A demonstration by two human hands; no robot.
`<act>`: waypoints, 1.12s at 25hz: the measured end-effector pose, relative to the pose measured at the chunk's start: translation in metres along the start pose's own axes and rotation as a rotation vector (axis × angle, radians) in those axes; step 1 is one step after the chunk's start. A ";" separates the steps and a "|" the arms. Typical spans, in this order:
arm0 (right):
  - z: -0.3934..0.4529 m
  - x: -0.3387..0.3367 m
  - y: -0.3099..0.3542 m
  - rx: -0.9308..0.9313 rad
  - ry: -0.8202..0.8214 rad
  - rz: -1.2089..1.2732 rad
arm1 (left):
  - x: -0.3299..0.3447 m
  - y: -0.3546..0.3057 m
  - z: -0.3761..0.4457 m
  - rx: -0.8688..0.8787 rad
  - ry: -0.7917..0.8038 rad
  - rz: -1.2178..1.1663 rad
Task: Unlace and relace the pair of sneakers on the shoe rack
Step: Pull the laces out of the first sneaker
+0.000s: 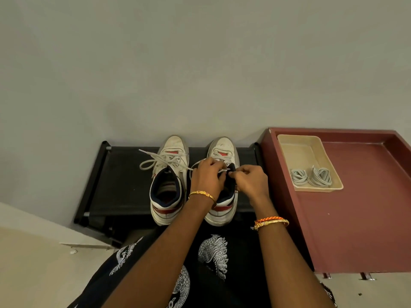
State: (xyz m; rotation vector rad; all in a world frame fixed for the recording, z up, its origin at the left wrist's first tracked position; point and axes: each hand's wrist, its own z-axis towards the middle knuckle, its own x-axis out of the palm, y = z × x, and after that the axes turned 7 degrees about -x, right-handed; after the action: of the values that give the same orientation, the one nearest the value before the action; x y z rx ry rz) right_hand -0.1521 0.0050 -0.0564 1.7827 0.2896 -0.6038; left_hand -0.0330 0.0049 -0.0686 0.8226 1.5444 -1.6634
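Black printed fabric [200,274] fills the bottom of the frame, closest to the lens, and both forearms reach up from it toward the centre. Left hand [205,174], gold bangle [202,195] on the wrist, has its fingers curled over the tongue area of the right sneaker [223,174], pinching the white lace [223,170]. Right hand [249,180], with orange and gold bangles [270,222], pinches that same lace just beside it, fingertips nearly meeting the left hand's. Both sneakers stand side by side, toes pointing to the top of the frame, on the black shoe rack [115,174] at centre. Over on the left sneaker [169,178], the lace [155,160] is in its eyelets, loops and ends splayed loose toward the left (whether it is knotted, I cannot tell). Right of the rack sits a maroon table [360,218], carrying a beige tray [287,156] with two coiled grey laces [311,177] in its lower end.
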 end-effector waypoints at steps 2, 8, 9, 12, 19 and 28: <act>0.006 -0.003 -0.002 0.062 0.059 0.073 | 0.001 0.000 0.004 0.021 -0.006 0.029; 0.010 -0.008 0.003 0.136 0.137 0.189 | 0.006 0.007 0.008 0.134 -0.128 -0.009; 0.009 -0.010 0.004 0.143 0.138 0.203 | 0.007 0.006 0.008 0.095 -0.156 -0.091; 0.009 -0.014 0.004 0.189 0.169 0.286 | 0.003 0.005 0.015 -0.333 -0.217 -0.546; 0.008 -0.020 0.006 0.204 0.228 0.340 | -0.006 0.006 0.016 -0.241 -0.091 -0.484; 0.014 -0.018 0.011 0.193 0.288 0.295 | 0.004 0.006 0.012 0.142 -0.136 0.085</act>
State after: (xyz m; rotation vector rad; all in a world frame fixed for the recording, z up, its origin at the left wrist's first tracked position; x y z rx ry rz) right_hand -0.1650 -0.0095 -0.0403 2.0533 0.1613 -0.1682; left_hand -0.0304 -0.0073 -0.0743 0.8183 1.2935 -1.7435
